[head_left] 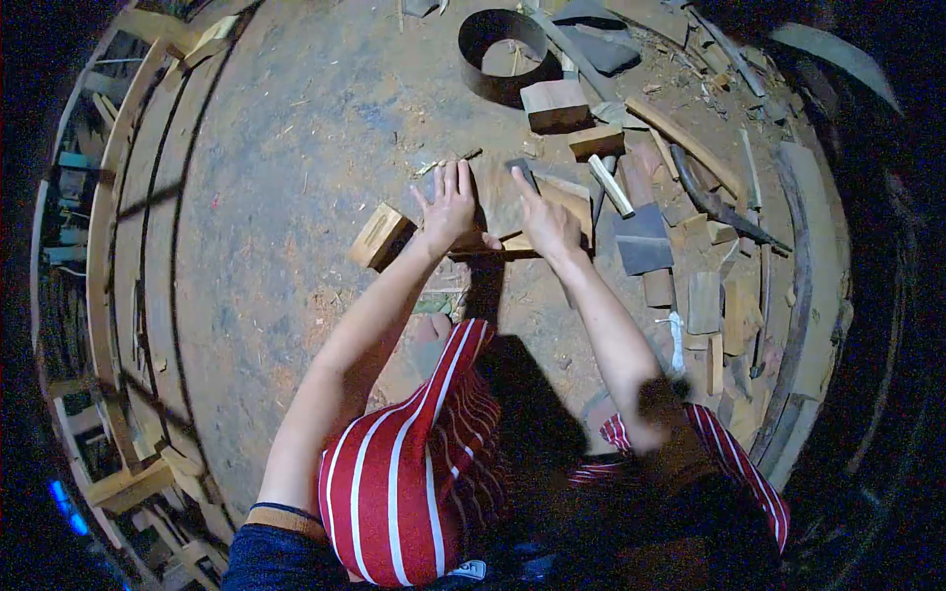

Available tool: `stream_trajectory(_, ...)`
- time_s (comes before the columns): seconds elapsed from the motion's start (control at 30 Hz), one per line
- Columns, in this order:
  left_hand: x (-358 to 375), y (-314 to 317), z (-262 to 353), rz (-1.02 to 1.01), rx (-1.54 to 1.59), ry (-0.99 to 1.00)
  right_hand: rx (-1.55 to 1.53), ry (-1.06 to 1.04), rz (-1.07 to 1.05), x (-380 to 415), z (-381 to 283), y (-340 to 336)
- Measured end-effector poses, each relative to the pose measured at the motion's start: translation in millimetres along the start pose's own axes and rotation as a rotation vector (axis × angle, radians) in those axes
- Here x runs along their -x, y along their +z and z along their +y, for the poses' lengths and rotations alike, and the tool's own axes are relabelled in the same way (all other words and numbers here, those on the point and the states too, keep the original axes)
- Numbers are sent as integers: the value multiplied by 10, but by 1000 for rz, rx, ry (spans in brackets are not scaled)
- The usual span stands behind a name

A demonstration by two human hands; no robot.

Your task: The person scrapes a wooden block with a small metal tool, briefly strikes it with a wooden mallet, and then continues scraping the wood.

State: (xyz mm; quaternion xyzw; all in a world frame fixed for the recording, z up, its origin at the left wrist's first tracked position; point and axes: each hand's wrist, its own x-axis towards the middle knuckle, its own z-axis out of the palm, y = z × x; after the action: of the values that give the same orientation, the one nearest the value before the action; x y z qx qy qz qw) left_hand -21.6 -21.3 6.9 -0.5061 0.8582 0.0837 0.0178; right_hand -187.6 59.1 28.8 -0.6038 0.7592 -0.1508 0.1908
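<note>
"Block [382, 234] of wood first, at your left: it sits on the floor [305, 118], tilted to your view and just beside your left forearm. Mind that your elbow doesn't nudge it."

"Then your left hand [449, 213]: it lies palm down with the fingers spread wide, at the left side of the flat wooden board [499, 192], closed around nothing that shows. Spread that pressure through the whole palm, so the board can't swivel."

"And the board lies between and partly under your two hands, in front of your knees. At its far side is a small dark piece [522, 171], right by your outstretched right index finger."

"Your right hand [553, 229] is half open, that finger straight and the others partly curled. Whether they grip anything underneath, nobody can tell from here. Bear down evenly, with your wrist low and loose, and your fingertips clear of the edges."

"Further right, a pale stick [612, 186] lies close by your right hand, with a dark flat piece [642, 240] beyond it. Watch them if you swing that hand outward; a knock could send the stick skidding."

"Match the push of both your hands, or the board may rock."
</note>
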Motion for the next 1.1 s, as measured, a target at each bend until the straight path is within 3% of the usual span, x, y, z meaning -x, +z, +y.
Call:
stream_trajectory(0.27,4,-49,55,-34,-11,-55,127,51,-98,591,112,-70)
stream_trajectory(0.43,10,-142,87,-90,45,-59,10,41,-54,19,-9,-8)
stream_trajectory(0.5,18,-220,111,-90,67,-64,-79,-47,75,-127,21,39)
stream_trajectory(0.6,19,-168,98,-78,118,-83,55,-50,78,125,75,44)
stream_trajectory(0.73,-98,419,-79,56,-31,-69,32,81,-116,540,78,-18)
stream_trajectory(0.8,-194,755,-185,475,-437,-18,39,64,-95,501,31,-41)
stream_trajectory(0.83,-151,578,-112,478,-435,-15,54,55,-61,421,47,7)
stream_trajectory(0.9,9,-46,70,-14,16,-67,36,60,-47,223,11,-6)
stream_trajectory(1.1,67,-148,104,-11,-2,-44,23,53,-18,102,25,14)
